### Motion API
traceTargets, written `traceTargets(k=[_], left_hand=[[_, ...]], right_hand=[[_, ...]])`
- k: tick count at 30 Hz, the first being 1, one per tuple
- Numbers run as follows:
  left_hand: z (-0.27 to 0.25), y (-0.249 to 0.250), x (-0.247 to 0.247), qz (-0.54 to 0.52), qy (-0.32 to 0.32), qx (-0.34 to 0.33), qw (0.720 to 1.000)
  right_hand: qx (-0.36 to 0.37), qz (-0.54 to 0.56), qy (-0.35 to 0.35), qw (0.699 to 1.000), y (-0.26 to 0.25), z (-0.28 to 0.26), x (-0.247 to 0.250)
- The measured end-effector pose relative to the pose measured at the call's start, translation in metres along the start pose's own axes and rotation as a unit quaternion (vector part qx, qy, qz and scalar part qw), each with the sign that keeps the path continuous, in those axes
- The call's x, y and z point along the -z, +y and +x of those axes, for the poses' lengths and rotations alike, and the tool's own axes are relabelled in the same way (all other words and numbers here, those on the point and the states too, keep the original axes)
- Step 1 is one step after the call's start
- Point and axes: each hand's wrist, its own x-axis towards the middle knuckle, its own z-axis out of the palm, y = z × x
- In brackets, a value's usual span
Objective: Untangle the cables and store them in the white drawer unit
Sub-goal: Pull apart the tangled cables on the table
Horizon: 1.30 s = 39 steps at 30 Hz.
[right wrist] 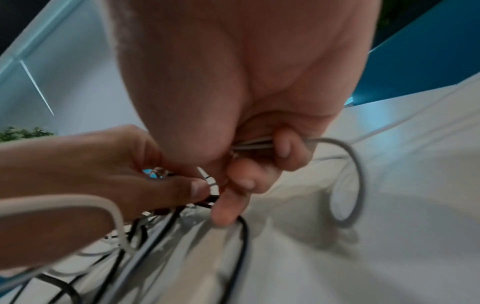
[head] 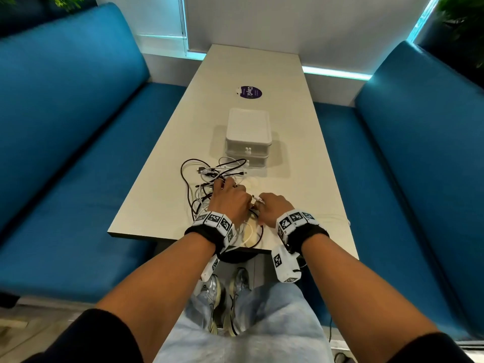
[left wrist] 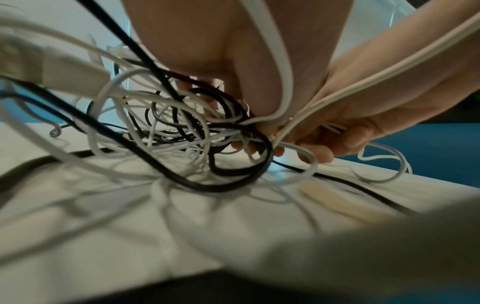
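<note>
Both hands are working at the table's near edge: left hand pinning the cables, right hand pinching a white cable trailing rightward.

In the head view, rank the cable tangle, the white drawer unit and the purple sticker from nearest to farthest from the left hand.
1. cable tangle: under and around the left hand.
2. white drawer unit: just beyond the tangle.
3. purple sticker: farther up the table, past the unit.

Glossy plastic drawer unit — matt table
</note>
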Motion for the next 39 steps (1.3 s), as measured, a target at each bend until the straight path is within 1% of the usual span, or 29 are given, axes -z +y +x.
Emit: traceTargets(k=[2,5,7,10,12,14,16,18,20,22,25,29,34,39], left_hand=[[0.000,0.000,-0.002,-0.005,0.005,-0.003,1.000],[0.001,-0.003,-0.003,0.010,0.009,-0.017,1.000],[0.003,-0.009,-0.002,0.013,0.004,-0.014,1.000],[0.003,-0.015,0.001,0.008,-0.013,-0.005,1.000],[0.003,-0.013,0.003,0.008,-0.024,-0.006,1.000],[0.003,-0.008,0.003,0.017,-0.020,-0.008,1.000],[0.001,-0.003,0.002,0.025,-0.007,-0.013,1.000],[0.000,-0.001,0.001,0.024,0.004,-0.014,1.000],[0.000,0.001,-0.001,0.009,0.010,-0.010,1.000],[-0.001,0.000,-0.002,-0.002,0.015,-0.008,1.000],[-0.001,-0.002,-0.004,-0.011,0.023,-0.009,1.000],[-0.001,-0.001,-0.005,-0.011,0.030,-0.011,0.999],[0.000,-0.001,-0.004,-0.008,0.026,-0.006,1.000],[0.000,-0.009,-0.003,-0.020,0.036,-0.002,0.999]], right_hand=[[0.014,-0.011,0.004,1.000,0.006,-0.001,0.000],[0.009,-0.017,0.037,0.999,0.017,-0.001,0.006],[-0.011,-0.026,0.055,0.998,0.028,-0.002,0.010],[-0.055,-0.037,0.059,0.996,0.044,-0.006,0.014],[-0.072,-0.044,0.062,0.995,0.046,-0.008,0.013],[-0.077,-0.055,0.075,0.993,0.040,-0.008,0.012],[-0.055,-0.065,0.097,0.992,0.029,-0.008,0.010],[-0.008,-0.058,0.105,0.993,0.016,-0.007,0.007],[0.034,-0.050,0.077,0.995,0.007,-0.006,0.003],[0.051,-0.050,0.050,0.996,0.002,-0.003,-0.002],[0.051,-0.031,0.057,0.997,0.004,-0.002,-0.005],[0.045,-0.033,0.074,0.996,0.005,-0.004,-0.004],[0.023,-0.051,0.068,0.996,0.004,-0.003,-0.003],[0.015,-0.041,0.075,0.996,0.025,0.002,0.009]])
